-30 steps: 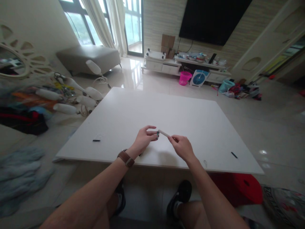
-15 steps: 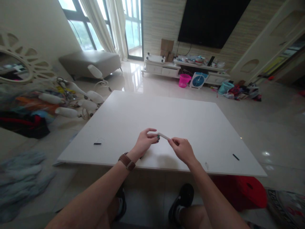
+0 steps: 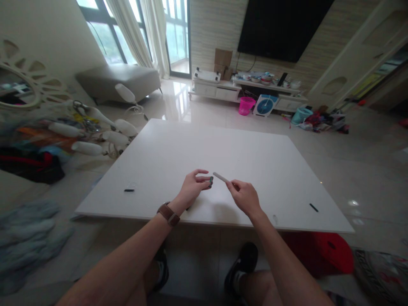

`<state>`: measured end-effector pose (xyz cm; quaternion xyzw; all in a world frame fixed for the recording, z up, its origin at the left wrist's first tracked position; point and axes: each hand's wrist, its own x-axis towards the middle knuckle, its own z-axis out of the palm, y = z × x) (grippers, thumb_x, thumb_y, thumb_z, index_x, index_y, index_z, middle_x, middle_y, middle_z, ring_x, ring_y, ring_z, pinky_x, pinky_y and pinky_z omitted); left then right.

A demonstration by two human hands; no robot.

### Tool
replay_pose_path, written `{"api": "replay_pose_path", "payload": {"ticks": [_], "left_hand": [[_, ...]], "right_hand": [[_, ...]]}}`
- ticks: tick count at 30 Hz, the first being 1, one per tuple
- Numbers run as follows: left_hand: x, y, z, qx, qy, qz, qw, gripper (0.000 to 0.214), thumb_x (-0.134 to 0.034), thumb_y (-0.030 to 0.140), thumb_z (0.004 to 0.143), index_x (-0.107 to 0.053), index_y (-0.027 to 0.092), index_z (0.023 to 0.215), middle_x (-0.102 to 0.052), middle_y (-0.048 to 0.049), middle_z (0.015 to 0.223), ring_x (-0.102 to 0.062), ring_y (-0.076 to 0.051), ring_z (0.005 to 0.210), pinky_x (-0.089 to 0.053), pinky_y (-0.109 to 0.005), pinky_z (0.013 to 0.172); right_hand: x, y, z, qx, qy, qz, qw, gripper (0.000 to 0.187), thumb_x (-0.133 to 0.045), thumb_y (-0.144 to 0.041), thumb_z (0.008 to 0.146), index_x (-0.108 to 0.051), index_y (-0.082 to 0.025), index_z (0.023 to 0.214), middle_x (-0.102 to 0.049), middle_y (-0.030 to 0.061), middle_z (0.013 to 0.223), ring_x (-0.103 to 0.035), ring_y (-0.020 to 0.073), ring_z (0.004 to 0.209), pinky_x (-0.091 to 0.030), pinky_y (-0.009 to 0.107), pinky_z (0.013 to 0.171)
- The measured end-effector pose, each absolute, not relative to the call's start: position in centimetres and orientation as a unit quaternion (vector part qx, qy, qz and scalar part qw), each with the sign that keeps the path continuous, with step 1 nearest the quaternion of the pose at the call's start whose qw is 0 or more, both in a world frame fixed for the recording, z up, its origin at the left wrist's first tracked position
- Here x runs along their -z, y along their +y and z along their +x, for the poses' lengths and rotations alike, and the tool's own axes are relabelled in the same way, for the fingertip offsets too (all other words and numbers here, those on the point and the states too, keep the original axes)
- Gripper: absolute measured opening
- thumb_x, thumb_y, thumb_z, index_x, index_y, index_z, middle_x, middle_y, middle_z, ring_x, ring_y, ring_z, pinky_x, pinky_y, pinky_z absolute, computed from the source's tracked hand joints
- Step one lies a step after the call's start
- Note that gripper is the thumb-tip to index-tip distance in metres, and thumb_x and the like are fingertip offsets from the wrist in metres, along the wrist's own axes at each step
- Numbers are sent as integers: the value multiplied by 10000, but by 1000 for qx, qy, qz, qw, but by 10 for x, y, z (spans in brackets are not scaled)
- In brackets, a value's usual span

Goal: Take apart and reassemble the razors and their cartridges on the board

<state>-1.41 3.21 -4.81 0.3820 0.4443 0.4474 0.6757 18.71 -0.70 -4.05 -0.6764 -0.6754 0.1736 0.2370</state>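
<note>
Head: left hand (image 3: 192, 187) holds one piece (image 3: 211, 182); right hand (image 3: 245, 196), one stick (image 3: 219, 177).

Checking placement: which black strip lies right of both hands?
The slanted black strip near the table's right edge; another strip lies left of the left hand.

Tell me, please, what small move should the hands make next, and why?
Perhaps bring the pale stick in the right hand closer to the small dark piece: the left hand pinches that piece, and the stick appears apart from it.
</note>
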Motion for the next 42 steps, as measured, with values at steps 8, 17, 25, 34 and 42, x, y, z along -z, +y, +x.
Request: {"api": "replay_pose_path", "payload": {"ticks": [8,17,25,34,42], "left_hand": [[47,32,-14,-448,447,384,673,446,-804,91,669,-612,132,1069,-756,-109,893,-712,-190,820,-561,-396,865],[48,33,-15,-453,444,383,672,447,-811,92,656,-607,135,1052,-758,-101,879,-712,-183,799,-557,-408,880],[48,33,-15,-448,451,381,672,448,-811,94,660,-609,130,1059,-760,-113,884,-709,-188,802,-562,-405,862],[48,33,-15,-453,452,378,669,429,-760,33,652,-609,136,1040,-764,-102,892,-713,-179,801,-562,-399,882],[48,31,-14,-447,461,388,661,419,-756,60,670,-610,132,1056,-756,-105,890,-712,-186,801,-568,-381,835]], "right_hand": [[40,-7,185,-183,-681,-673,224,461,-481,-526,955,-618,-200,657,-569,-4,592,-461,124,562,-230,276,564],[40,-9,182,-192,-694,-660,214,455,-484,-512,950,-625,-203,648,-583,0,589,-469,125,560,-238,274,568],[40,-6,186,-170,-661,-697,220,443,-491,-517,945,-619,-204,658,-586,-2,604,-462,124,562,-222,278,556],[41,-8,181,-200,-706,-647,208,442,-479,-495,954,-615,-203,652,-591,-4,594,-468,121,555,-235,274,568],[42,-7,183,-203,-695,-660,201,472,-472,-521,954,-583,-198,628,-568,-6,580,-455,118,552,-220,278,560]]}}
